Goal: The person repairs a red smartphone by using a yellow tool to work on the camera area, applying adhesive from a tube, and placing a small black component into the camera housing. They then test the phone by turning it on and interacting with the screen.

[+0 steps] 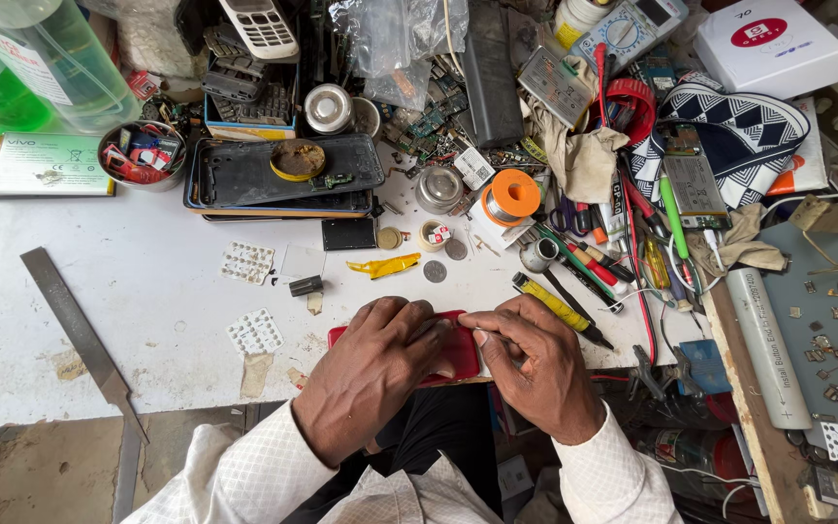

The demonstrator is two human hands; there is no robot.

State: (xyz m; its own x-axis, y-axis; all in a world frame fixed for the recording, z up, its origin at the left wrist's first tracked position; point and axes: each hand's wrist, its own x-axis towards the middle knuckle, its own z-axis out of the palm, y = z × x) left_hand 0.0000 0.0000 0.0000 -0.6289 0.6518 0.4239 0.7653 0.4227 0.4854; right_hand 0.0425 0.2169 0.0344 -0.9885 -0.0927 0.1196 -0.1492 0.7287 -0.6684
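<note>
Red plastic, flat and thin: a phone (458,357) or its back shell, can't tell which, lying at the near edge of the white bench (147,291), mostly hidden under both hands. Left hand (370,374) spread flat over it, fingers curled round the far edge, pressing it down; closed on it, not lifting. Right hand (535,364) pinched shut at the phone's rt end, fingertips tight together on something small; too hidden to tell if a tool or just the edge. Probably light, stiff but bendy at corners, smooth, so slippery, and easy to crack if twisted. Best held by the long edges, palm steadying the middle, not by a corner. Nearby: yellow pry tool (383,264), coin (435,271), solder spool (509,197), metal file (80,335), dark phone frame (283,175) w/ small parts.
</note>
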